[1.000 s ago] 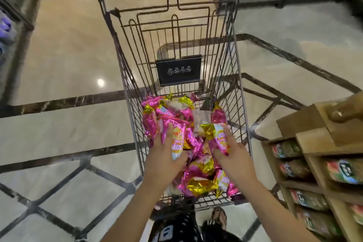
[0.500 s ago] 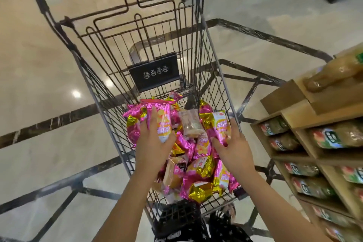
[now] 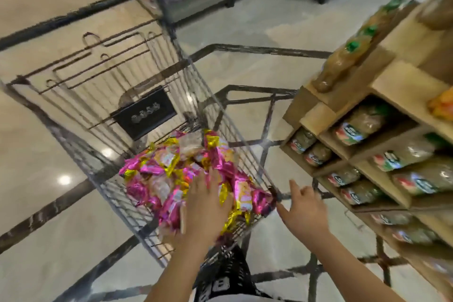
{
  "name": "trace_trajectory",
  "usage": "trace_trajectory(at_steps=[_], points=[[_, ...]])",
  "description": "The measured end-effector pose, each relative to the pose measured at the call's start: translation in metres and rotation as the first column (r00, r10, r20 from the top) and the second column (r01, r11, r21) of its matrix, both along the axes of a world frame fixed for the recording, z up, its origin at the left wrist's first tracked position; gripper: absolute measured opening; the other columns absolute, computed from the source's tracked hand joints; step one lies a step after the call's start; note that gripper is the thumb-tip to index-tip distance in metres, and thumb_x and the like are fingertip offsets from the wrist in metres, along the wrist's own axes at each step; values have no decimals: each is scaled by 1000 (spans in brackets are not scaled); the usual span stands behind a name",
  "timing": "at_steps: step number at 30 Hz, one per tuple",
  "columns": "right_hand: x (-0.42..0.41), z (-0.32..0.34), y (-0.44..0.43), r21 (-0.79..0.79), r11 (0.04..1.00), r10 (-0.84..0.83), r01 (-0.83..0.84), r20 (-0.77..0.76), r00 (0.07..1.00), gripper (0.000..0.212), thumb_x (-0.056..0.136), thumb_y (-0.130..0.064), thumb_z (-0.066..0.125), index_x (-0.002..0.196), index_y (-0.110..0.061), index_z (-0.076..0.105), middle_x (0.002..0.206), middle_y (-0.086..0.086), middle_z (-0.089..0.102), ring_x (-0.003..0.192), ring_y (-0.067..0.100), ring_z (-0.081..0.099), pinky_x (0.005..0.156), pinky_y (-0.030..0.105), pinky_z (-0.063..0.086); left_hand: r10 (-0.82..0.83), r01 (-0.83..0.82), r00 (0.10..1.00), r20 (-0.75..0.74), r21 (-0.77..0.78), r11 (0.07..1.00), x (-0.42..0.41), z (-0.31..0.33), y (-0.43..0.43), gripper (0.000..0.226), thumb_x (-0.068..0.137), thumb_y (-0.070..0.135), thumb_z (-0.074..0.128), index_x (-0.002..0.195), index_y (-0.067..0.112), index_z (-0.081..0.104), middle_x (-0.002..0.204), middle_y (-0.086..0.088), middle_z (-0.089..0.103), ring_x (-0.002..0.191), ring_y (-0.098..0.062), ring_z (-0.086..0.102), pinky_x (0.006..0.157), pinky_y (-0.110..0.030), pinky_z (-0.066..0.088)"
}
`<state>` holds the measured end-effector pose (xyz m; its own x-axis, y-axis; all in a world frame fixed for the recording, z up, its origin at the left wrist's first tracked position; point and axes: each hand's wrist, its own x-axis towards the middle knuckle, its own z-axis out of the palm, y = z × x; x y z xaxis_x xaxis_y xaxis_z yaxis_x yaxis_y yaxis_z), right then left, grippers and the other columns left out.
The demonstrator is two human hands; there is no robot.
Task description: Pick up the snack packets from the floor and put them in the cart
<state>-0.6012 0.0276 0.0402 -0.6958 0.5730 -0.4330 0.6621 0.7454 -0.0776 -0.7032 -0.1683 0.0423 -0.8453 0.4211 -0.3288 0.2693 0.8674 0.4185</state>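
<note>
A wire shopping cart [image 3: 81, 154] stands in front of me on the marble floor, blurred by motion. Several pink and gold snack packets [image 3: 169, 171] lie heaped in its basket. My left hand [image 3: 206, 206] is over the near part of the heap with its fingers spread flat on the packets, holding none. My right hand [image 3: 304, 208] is outside the cart, at its near right corner, fingers spread and empty. No packet is visible on the floor.
A wooden display shelf [image 3: 402, 95] with green-labelled packets stands close on the right. Metal racks [image 3: 196, 0] with goods stand beyond the cart. A black sign plate [image 3: 144, 113] hangs on the cart's far wall. Bare marble floor [image 3: 36, 203] lies to the left.
Both hands have let go of the packets they held over the basket. The right hand moved out past the cart's right side. The view swung, putting the cart further left.
</note>
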Motion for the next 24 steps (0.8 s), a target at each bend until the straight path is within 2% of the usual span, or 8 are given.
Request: trace_trajectory(at_steps=[3,4,7,11,15,18,24], points=[[61,2,24,9,989,-145,145,38,989,74,91,-59,44,152,-24,19,142,11,43,129,31,41,102,41,40,-285,283,956,-71,-43,958,47,1,48,67,94,54,38,149,15,41,154,-19,35,143,-38,32,116,-47,28],[82,4,32,7,979,-203,203,34,979,74,91,-59,43,152,-24,20,142,12,43,128,32,41,102,41,40,-366,363,928,-65,-58,930,64,1,64,68,95,54,35,150,16,38,156,-18,33,144,-37,29,118,-47,25],[147,13,54,7,929,-370,370,-24,929,71,91,-57,45,150,-24,22,135,12,47,124,32,44,99,41,41,-554,552,833,15,-110,827,113,4,110,68,100,54,33,157,23,14,164,-9,12,151,-30,6,123,-43,9],[249,29,77,25,831,-551,556,-99,828,71,93,-54,44,151,-22,20,135,11,46,124,32,42,97,40,40,-695,692,719,11,-106,714,187,20,161,68,102,54,32,158,25,7,165,-7,6,151,-27,1,121,-39,4],[361,35,85,77,690,-711,720,-114,693,69,94,-52,44,151,-21,21,136,13,46,124,32,42,97,40,40,-828,818,560,-10,-149,555,268,28,209,68,102,53,32,158,24,6,165,-7,5,151,-28,0,121,-39,4],[441,34,79,60,552,-825,832,-103,555,69,93,-55,43,150,-22,23,134,12,47,122,31,43,96,40,41,-893,881,450,-6,-160,445,332,28,240,70,101,53,36,158,24,8,165,-8,9,151,-29,4,123,-40,6],[576,37,51,15,246,-958,969,-149,246,68,92,-56,44,148,-22,28,133,11,46,121,31,43,97,40,39,-992,961,124,-22,-248,126,470,30,282,70,100,57,33,157,22,12,163,-11,14,150,-31,11,122,-42,11]])
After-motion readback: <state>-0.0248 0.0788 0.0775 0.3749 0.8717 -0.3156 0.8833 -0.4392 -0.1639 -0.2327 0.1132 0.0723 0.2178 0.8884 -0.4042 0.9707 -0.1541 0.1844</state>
